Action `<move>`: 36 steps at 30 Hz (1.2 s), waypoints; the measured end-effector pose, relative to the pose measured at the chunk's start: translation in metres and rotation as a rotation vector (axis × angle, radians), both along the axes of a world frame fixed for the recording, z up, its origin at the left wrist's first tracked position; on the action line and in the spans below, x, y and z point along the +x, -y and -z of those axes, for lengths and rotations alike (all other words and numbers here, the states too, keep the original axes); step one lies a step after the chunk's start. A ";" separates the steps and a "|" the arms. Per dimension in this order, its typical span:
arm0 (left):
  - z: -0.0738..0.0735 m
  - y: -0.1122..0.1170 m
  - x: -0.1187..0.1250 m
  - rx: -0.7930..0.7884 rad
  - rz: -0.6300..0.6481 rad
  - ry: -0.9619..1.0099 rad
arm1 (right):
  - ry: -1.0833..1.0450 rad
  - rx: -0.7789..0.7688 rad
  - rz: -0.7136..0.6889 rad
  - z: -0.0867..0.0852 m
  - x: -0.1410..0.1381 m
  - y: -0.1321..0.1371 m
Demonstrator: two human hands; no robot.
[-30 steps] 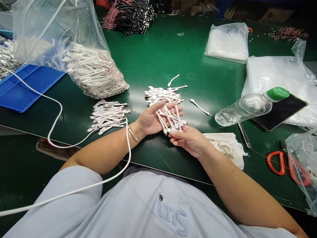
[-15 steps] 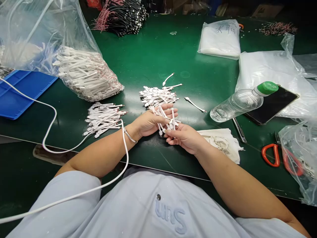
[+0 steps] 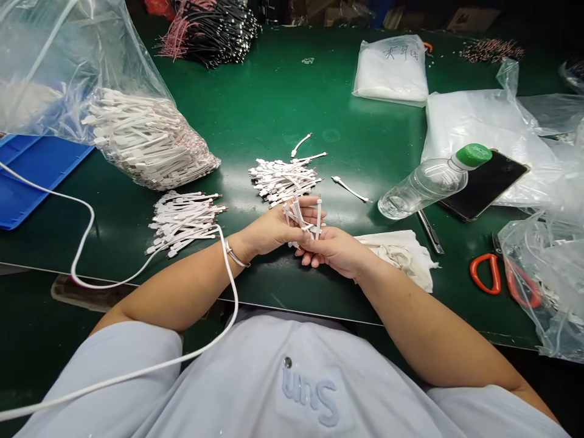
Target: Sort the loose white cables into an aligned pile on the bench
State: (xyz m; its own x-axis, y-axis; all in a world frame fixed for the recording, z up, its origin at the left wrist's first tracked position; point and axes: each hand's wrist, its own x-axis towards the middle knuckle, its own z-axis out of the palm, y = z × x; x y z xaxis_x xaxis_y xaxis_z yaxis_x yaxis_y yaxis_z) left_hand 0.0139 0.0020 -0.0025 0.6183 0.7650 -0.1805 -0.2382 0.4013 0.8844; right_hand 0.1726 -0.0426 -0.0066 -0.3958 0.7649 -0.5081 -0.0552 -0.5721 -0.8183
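Several short white cables (image 3: 297,214) with bare wire ends lie in my left hand (image 3: 271,231), its thumb pressed over them. My right hand (image 3: 335,249) meets it from the right, fingers closed, with a white cable (image 3: 318,218) standing upright from its grip. The fingertips of both hands touch, and some cable ends are hidden between them. Just beyond the hands is a loose pile of the same cables (image 3: 283,179). A second pile (image 3: 185,222) lies to the left, beside my left forearm. A single cable (image 3: 351,189) rests apart on the right.
A clear bag of white cables (image 3: 146,140) stands at left by a blue tray (image 3: 41,176). On the right are a bottle (image 3: 422,187), a phone (image 3: 483,185), a cloth (image 3: 401,255), a knife (image 3: 430,232) and orange-handled scissors (image 3: 486,274). A long white cord (image 3: 182,359) crosses my left arm.
The fingers of both hands have drawn closer together around the cables, and one cable now stands more upright at my right fingertips. The whole view has shifted slightly.
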 end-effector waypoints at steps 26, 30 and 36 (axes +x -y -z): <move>-0.010 -0.009 -0.002 -0.422 -0.205 0.162 | 0.256 0.205 -0.069 -0.017 0.015 -0.001; -0.009 -0.009 -0.001 -0.416 -0.180 0.163 | 0.260 0.181 -0.032 -0.017 0.017 -0.002; -0.006 -0.006 0.000 -0.238 -0.229 0.142 | 0.536 0.364 0.168 -0.020 0.022 0.001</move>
State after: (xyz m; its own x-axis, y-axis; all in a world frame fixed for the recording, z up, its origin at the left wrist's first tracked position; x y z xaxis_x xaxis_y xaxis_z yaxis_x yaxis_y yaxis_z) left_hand 0.0138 0.0083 0.0030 0.4672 0.8334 -0.2951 -0.4594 0.5140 0.7244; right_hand 0.1946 -0.0433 0.0134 -0.0208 0.9540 -0.2992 0.3480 -0.2736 -0.8967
